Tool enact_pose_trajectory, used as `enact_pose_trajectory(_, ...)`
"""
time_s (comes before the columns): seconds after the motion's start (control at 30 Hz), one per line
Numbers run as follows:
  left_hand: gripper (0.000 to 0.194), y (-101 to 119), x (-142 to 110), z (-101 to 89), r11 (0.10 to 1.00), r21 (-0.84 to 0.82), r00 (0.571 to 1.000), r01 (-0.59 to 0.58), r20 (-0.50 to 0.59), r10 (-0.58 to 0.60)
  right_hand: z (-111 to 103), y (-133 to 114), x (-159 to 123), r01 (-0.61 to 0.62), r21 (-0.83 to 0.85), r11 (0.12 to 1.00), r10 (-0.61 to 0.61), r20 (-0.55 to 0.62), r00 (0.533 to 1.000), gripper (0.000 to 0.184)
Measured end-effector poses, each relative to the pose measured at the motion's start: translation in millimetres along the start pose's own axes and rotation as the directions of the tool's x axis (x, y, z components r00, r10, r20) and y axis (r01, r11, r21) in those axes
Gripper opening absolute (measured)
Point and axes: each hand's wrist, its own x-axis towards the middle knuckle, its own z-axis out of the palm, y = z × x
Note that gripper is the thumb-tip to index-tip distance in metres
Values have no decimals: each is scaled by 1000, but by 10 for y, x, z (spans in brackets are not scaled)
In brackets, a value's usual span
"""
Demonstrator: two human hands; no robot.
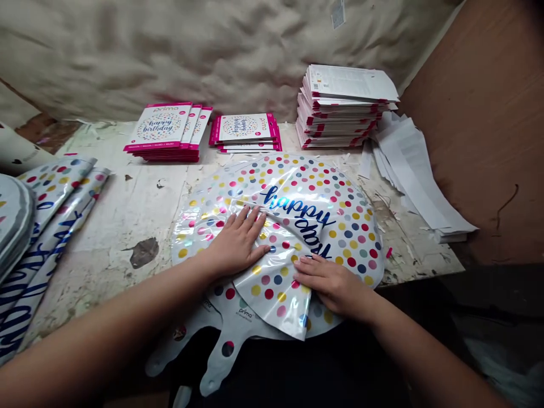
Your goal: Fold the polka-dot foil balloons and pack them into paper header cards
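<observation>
A flat foil balloon (352,226), white with coloured dots and blue "happy" lettering, lies at the table's front edge, partly folded over itself. More than one balloon seems stacked here, since two tails hang past the edge. My left hand (241,241) rests flat on the folded part, fingers spread. On the right side of the same fold, my right hand (334,283) presses down with its fingers stretched out. Neither hand grips anything. The folded flap (276,283) ends in a point near the front edge, and a balloon tail (227,345) hangs below it.
Pink-and-white printed packets (161,127) are stacked at the back left, with a smaller packet pile (244,129) beside them. A tall stack of packets (348,107) stands back right, near white paper strips (420,170). Folded dotted balloons (55,226) lie at the left.
</observation>
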Motion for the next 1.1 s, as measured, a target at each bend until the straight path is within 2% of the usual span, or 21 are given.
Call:
enact_pose_trajectory(0.03,76,-11,-2,-12,1000,-8,1000,8,11,-8,-77,9,39,-32,53,998,32,-4,999,39)
enact_pose_trajectory(0.07,77,-17,1,-26,1000,-20,1000,9,17,-9,-162,39,91,-93,92,991,99,-64,993,39)
enact_pose_trajectory(0.1,79,-18,7,-36,999,-35,1000,6,20,-6,-249,89,155,-185,124,975,204,-169,964,36)
enact_pose_trajectory(0.13,80,-16,13,-42,999,-51,1000,3,19,-2,-332,160,228,-304,168,938,341,-282,897,33)
enact_pose_trajectory(0.17,81,-12,19,-41,998,-66,1000,1,13,-1,-406,245,307,-436,244,866,497,-339,798,29)
enact_pose_trajectory(0.2,81,-9,23,-33,997,-78,1000,0,4,0,-467,336,387,-556,330,763,644,-313,698,26)
enact_pose_trajectory(0.23,82,-8,25,-21,996,-89,1000,-1,-7,0,-512,424,463,-647,403,647,754,-213,621,24)
enact_pose_trajectory(0.3,82,-11,21,13,995,-102,1000,-1,-25,-2,-548,562,584,-759,456,465,836,56,546,25)
enact_pose_trajectory(0.33,82,-15,14,30,994,-106,1000,0,-30,-3,-540,603,624,-785,456,419,838,138,528,25)
enact_pose_trajectory(0.37,82,-20,6,44,994,-110,999,3,-32,-6,-520,628,649,-794,456,402,837,168,520,27)
enact_pose_trajectory(0.47,84,-21,-14,44,992,-123,999,26,-18,-29,-434,641,647,-792,476,382,855,142,498,33)
enact_pose_trajectory(0.63,83,50,92,-99,985,-144,995,94,37,-90,-416,670,585,-768,562,306,866,172,470,38)
enact_pose_trajectory(0.77,71,66,241,-134,994,-108,1000,-2,-20,-1,-450,695,572,-725,623,295,853,170,493,35)
enact_pose_trajectory(0.83,74,32,277,-115,991,-130,1000,-25,-3,25,-434,688,567,-698,643,314,845,145,514,34)
enact_pose_trajectory(0.9,72,-4,304,-135,983,-182,1000,2,-24,-7,-403,661,570,-658,667,348,831,104,546,34)
enact_pose_trajectory(1.0,59,-3,407,-305,957,-289,987,-31,-160,-16,-378,578,620,-572,664,482,766,-1,643,32)
enact_pose_trajectory(1.03,54,11,467,-392,939,-336,986,-74,-167,18,-384,545,650,-547,644,535,731,-28,682,32)
enact_pose_trajectory(1.1,42,33,604,-567,884,-444,989,-150,-78,128,-415,490,715,-501,597,627,665,-76,743,31)
